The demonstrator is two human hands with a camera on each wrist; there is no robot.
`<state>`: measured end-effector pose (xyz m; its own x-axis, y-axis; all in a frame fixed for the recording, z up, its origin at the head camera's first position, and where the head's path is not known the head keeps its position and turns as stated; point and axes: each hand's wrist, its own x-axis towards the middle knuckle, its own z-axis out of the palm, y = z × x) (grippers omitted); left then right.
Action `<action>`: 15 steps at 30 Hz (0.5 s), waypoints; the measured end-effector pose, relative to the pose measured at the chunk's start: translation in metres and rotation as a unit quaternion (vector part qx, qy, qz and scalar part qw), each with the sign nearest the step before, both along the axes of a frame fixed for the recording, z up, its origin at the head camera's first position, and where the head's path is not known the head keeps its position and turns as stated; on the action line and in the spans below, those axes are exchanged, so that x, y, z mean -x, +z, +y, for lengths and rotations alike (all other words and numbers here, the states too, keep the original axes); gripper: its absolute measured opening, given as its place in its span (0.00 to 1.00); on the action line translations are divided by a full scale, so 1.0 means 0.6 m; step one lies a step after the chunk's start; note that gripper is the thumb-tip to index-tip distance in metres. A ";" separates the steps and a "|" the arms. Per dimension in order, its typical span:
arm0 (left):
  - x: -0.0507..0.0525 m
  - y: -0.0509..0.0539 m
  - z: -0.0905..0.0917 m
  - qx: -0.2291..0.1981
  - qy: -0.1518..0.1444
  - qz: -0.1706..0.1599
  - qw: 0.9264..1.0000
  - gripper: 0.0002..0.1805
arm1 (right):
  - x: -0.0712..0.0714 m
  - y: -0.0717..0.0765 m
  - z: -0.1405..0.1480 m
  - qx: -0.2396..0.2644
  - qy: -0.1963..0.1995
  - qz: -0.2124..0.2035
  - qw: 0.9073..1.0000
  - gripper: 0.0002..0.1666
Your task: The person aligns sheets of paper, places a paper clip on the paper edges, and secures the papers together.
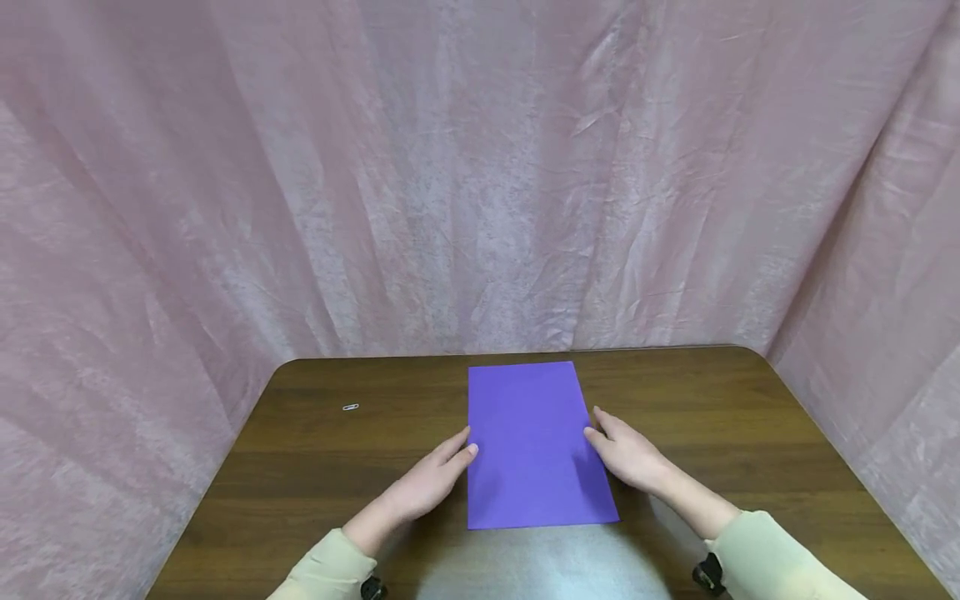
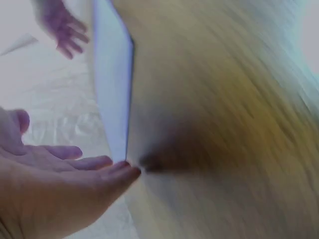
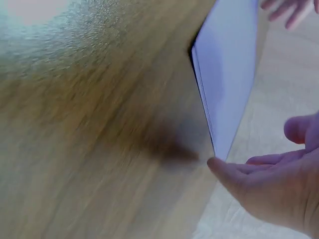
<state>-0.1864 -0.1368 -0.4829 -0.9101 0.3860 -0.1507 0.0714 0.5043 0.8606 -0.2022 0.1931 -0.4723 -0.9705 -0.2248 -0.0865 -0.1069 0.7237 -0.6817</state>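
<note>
- The purple stack [image 1: 528,450] is seen at lower centre of the frame, on the tabletop [image 1: 300,467].
- Its sides are touched by left hand [image 1: 431,483] and right hand [image 1: 630,454], apart, fingers extended.
- Light, equal pressure should be applied.

Small pale paper clip [image 1: 350,407] lying on left part of brown wood-grain counter [image 1: 705,408]; pink curtain [image 1: 480,175] in folds behind and at sides.

Left sleeve [image 1: 326,571] pale green, plain, lightly creased, loose at the cuff, right sleeve [image 1: 776,560] matching, washed toward cream lower down, small rounded black device [image 1: 372,589] beside the left cuff, similar black piece [image 1: 708,575] beside the right, hands [image 1: 423,487] bare.
</note>
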 end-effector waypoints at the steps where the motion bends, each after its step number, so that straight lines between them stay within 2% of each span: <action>1: 0.000 0.003 0.001 -0.043 0.010 -0.029 0.999 0.40 | -0.001 0.004 0.007 0.037 -0.010 -0.025 0.999 0.38; 3: -0.002 0.007 0.003 -0.121 0.037 -0.086 0.988 0.40 | -0.004 0.009 0.018 0.109 -0.038 -0.075 0.991 0.40; 5: -0.004 0.010 0.005 -0.181 0.062 -0.129 0.973 0.41 | -0.007 0.012 0.027 0.176 -0.060 -0.118 0.975 0.40; 7: -0.004 0.013 0.004 -0.221 0.078 -0.160 0.959 0.42 | -0.009 0.014 0.036 0.233 -0.070 -0.147 0.959 0.40; 10: -0.002 0.016 0.001 -0.252 0.088 -0.186 0.945 0.46 | -0.010 0.015 0.048 0.291 -0.077 -0.174 0.937 0.42; 15: 0.004 0.018 -0.006 -0.285 0.073 -0.225 0.929 0.50 | -0.007 0.018 0.061 0.324 -0.085 -0.203 0.920 0.47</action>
<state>-0.1889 -0.1405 -0.4719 -0.8535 0.3971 -0.3373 -0.3934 -0.0668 0.9169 -0.1979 0.2294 -0.4614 -0.9134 -0.2059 -0.3511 0.3292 0.1337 -0.9347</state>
